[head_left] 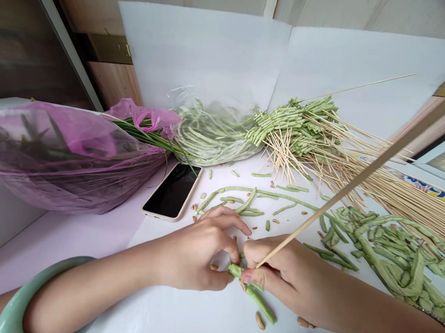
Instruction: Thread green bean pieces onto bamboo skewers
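My left hand (pixel 201 254) pinches the end of a long green bean (pixel 253 293) on the white table, thumb and fingers closed on it. My right hand (pixel 284 277) holds a bamboo skewer (pixel 357 177) in a pinch, its tip at the bean between both hands, its shaft rising to the upper right. A pale green bangle (pixel 14 316) sits on my left wrist. Loose bean seeds (pixel 259 320) lie beside the bean.
A black phone (pixel 172 191) lies face up. A purple bag of greens (pixel 68 154) is at left, a clear bag of long beans (pixel 213 134) behind. Skewered bean bundles (pixel 298 125), loose skewers (pixel 406 191) and cut beans (pixel 391 257) fill the right.
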{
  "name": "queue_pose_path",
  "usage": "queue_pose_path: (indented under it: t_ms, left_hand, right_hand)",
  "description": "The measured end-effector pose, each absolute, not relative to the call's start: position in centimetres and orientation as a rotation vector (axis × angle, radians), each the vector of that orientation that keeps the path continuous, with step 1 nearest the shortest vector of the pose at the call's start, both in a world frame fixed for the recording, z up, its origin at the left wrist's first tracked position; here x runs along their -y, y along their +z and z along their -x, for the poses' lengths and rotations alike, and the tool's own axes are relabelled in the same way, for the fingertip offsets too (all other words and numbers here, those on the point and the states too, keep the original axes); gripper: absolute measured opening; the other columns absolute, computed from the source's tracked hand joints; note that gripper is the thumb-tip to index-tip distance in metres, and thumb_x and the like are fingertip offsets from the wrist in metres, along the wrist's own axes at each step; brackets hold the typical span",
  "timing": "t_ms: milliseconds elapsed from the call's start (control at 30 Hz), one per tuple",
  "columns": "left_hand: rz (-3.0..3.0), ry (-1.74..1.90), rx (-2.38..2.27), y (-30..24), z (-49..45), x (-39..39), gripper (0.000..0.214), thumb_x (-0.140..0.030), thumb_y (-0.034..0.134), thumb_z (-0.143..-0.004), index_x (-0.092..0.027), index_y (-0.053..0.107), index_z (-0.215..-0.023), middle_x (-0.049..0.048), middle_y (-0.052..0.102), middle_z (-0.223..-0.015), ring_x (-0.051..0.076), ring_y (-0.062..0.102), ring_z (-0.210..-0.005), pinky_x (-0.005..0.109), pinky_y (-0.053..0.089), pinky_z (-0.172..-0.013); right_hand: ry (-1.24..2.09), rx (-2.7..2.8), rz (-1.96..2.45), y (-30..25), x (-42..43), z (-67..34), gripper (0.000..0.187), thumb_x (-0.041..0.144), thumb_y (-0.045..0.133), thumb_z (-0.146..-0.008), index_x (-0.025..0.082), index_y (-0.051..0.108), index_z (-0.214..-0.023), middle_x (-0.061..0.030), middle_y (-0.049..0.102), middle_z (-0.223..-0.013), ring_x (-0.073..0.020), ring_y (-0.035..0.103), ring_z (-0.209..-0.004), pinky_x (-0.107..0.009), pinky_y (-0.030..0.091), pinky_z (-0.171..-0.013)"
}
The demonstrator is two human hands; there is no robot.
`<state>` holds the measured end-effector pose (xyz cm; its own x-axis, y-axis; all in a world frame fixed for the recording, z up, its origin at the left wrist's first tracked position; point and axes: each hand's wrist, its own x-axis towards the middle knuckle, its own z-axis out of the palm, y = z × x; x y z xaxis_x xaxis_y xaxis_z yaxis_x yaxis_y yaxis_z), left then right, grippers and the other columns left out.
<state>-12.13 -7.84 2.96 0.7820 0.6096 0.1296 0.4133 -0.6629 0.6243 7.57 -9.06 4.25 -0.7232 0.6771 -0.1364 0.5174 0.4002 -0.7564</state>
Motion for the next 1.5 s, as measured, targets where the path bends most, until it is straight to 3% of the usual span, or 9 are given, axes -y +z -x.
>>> queue_pose_path:
  t_ms: [200, 367, 467, 533, 600, 833, 1500]
  left_hand:
    - [-2.386, 0.485, -0.728, 3.0, 12.1, 7.8, 0.016, -0.004, 0.071, -0.065, -0.019, 0.067, -0.068, 0.0061, 0.06, -0.114, 0.026, 0.05, -0.119, 0.04, 0.041, -0.104]
    - [-2.396, 0.5, -0.703, 2.4, 12.4, 7.7, 0.015, -0.011, 0.074, -0.068, -0.02, 0.068, -0.079, 0.0069, 0.058, -0.119, 0.025, 0.049, -0.122, 0.04, 0.036, -0.11]
    - [-2.37, 0.545, -0.782, 2.3, 12.6, 7.7, 0.035, -0.014, 0.073, -0.07, -0.02, 0.064, -0.103, 0.0099, 0.048, -0.133, 0.026, 0.039, -0.132, 0.04, 0.036, -0.11]
    - [-2.359, 0.606, -0.835, 2.4, 12.7, 7.8, 0.054, -0.017, 0.072, -0.073, -0.02, 0.052, -0.123, 0.0124, 0.039, -0.14, 0.025, 0.035, -0.134, 0.04, 0.035, -0.11]
    - [-2.371, 0.651, -0.849, 2.5, 12.8, 7.9, 0.06, -0.02, 0.069, -0.076, -0.02, 0.044, -0.13, 0.0131, 0.038, -0.14, 0.024, 0.034, -0.134, 0.04, 0.034, -0.111]
    - [-2.497, 0.507, -0.811, 2.7, 12.6, 7.9, 0.04, -0.019, 0.063, -0.081, -0.02, 0.051, -0.12, 0.0121, 0.046, -0.131, 0.026, 0.035, -0.132, 0.039, 0.038, -0.108]
    - [-2.582, 0.47, -0.796, 2.0, 12.8, 7.7, 0.033, -0.015, 0.057, -0.084, -0.019, 0.054, -0.116, 0.0113, 0.048, -0.126, 0.027, 0.035, -0.131, 0.038, 0.038, -0.106]
  right_hand:
    - [1.236, 2.438, 1.148, 4.0, 9.0, -7.7, 0.034, 0.012, 0.048, -0.087, 0.019, 0.025, -0.063, 0.0079, 0.024, -0.057, -0.0071, 0.024, -0.051, -0.022, 0.023, -0.049]
    - [1.374, 2.318, 1.237, 3.8, 8.6, -8.4, 0.027, 0.021, 0.051, -0.088, 0.02, 0.036, -0.065, 0.0092, 0.025, -0.053, -0.0066, 0.022, -0.048, -0.022, 0.019, -0.045]
    - [1.395, 2.133, 1.216, 3.8, 8.0, -9.2, 0.026, 0.029, 0.051, -0.089, 0.021, 0.039, -0.067, 0.0092, 0.027, -0.053, -0.0076, 0.026, -0.048, -0.022, 0.022, -0.045]
    - [1.332, 2.038, 1.204, 4.0, 7.6, -9.8, 0.029, 0.036, 0.049, -0.091, 0.021, 0.038, -0.068, 0.0083, 0.03, -0.055, -0.0084, 0.028, -0.049, -0.023, 0.024, -0.046]
    - [1.227, 2.017, 1.214, 4.3, 7.1, -10.5, 0.033, 0.039, 0.047, -0.092, 0.021, 0.036, -0.067, 0.0073, 0.033, -0.056, -0.009, 0.03, -0.05, -0.023, 0.026, -0.048]
    - [1.121, 2.232, 1.384, 5.9, 5.7, -13.5, 0.031, 0.037, 0.046, -0.093, 0.022, 0.036, -0.068, 0.0072, 0.03, -0.057, -0.0096, 0.027, -0.05, -0.023, 0.022, -0.045]
    - [1.131, 2.555, 1.31, 5.4, 6.2, -13.8, 0.034, 0.039, 0.045, -0.095, 0.021, 0.037, -0.067, 0.0067, 0.031, -0.058, -0.0104, 0.03, -0.053, -0.024, 0.026, -0.05]
